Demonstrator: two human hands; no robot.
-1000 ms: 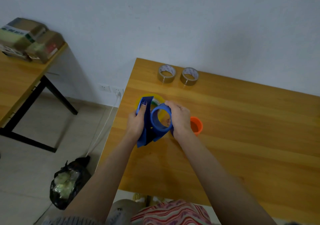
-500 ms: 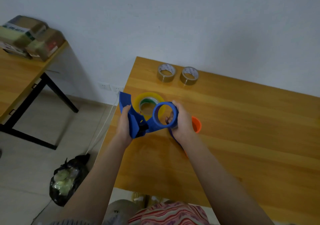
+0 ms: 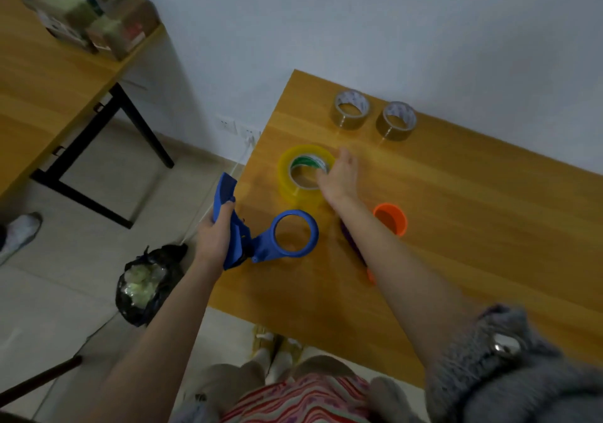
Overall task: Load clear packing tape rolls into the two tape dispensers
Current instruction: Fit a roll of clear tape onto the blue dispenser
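My left hand (image 3: 213,235) grips the handle of the blue tape dispenser (image 3: 261,228), held at the table's left edge with its empty ring over the wood. My right hand (image 3: 339,178) lies on the right side of a large yellowish clear tape roll (image 3: 301,174) that sits flat on the table, fingers touching its core; whether it grips the roll is unclear. An orange dispenser (image 3: 391,218) lies under my right forearm, mostly hidden. Two smaller brownish tape rolls (image 3: 350,109) (image 3: 395,120) stand near the wall.
The wooden table (image 3: 473,243) ends at its left edge beside my left hand. On the floor left of it sits a black rubbish bag (image 3: 146,287). A second table (image 3: 49,73) with boxes (image 3: 91,21) stands at the far left.
My right hand let go of the blue dispenser's ring and reached forward onto the yellowish roll. My left hand swung the dispenser out to the left, ring now lying open.
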